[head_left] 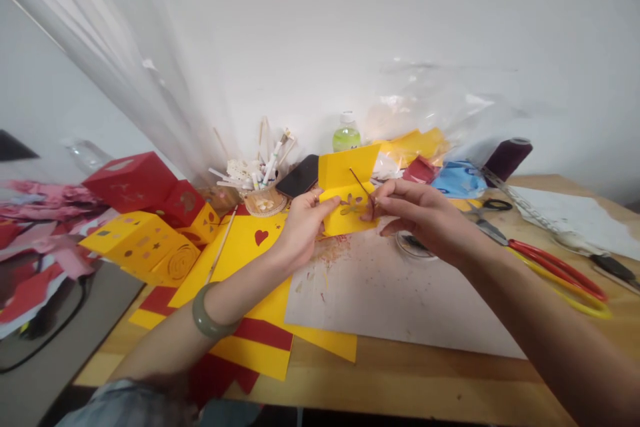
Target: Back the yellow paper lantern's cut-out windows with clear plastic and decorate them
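Observation:
My left hand (304,227) is closed on the left side of a folded yellow card (349,167), thumb on its front. Flower-like shapes are cut through the card's lower panel; its upper panel stands tilted back. A thin dark strand (359,181) runs slantwise across the card towards its right edge. At that edge, the fingers of my right hand (407,210) are bent together around the strand's lower end. Whether they also grip the card is hard to see. Below the card lies a pale work board (400,307) scattered with small scraps.
Red-and-yellow-handled scissors (555,270) lie right, near a dark thread spool (509,157). Behind stand a green-filled bottle (346,133), a phone (299,175) and a cup of sticks (264,200). Left are yellow boxes (145,247), red boxes (135,180) and yellow sheets (270,280).

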Tool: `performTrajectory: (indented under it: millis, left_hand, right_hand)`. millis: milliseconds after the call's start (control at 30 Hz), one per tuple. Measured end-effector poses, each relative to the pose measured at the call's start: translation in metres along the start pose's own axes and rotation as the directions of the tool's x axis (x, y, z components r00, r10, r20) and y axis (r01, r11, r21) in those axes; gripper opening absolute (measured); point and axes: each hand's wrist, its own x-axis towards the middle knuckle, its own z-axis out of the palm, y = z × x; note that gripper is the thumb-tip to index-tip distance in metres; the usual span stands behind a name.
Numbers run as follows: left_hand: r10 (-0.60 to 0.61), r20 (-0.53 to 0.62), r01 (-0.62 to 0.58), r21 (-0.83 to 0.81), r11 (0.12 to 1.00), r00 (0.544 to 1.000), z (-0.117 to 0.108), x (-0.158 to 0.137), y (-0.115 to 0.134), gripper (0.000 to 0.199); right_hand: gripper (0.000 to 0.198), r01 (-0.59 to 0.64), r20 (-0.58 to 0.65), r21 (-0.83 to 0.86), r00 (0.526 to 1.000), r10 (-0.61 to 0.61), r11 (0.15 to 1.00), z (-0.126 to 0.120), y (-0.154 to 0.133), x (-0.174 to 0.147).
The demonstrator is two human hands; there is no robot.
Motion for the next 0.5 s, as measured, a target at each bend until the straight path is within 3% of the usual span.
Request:
performTrajectory:
  millis: [133,300,500]
  left_hand:
    - [-0.014,-0.024,0.014,-0.025,1.000,1.000,0.002,-0.003,-0.001,0.019]
    - [-0.015,-0.056,0.014,-0.015,1.000,0.998,0.002,-0.006,0.002,0.015]
    - [-0.036,-0.069,0.033,-0.053,0.998,0.997,0.004,-0.012,0.006,0.012]
  right_hand:
    - [0.013,-0.003,0.025,-0.069,1.000,0.005,0.998,0.006,-0.004,-0.004]
    - [0.016,0.016,-0.050,-0.147,0.998,-0.024,0.989,-0.001,-0.009,-0.002]
    - [0.018,-0.020,-0.072,-0.083,0.997,0.014,0.996,-0.002,-0.007,-0.004]
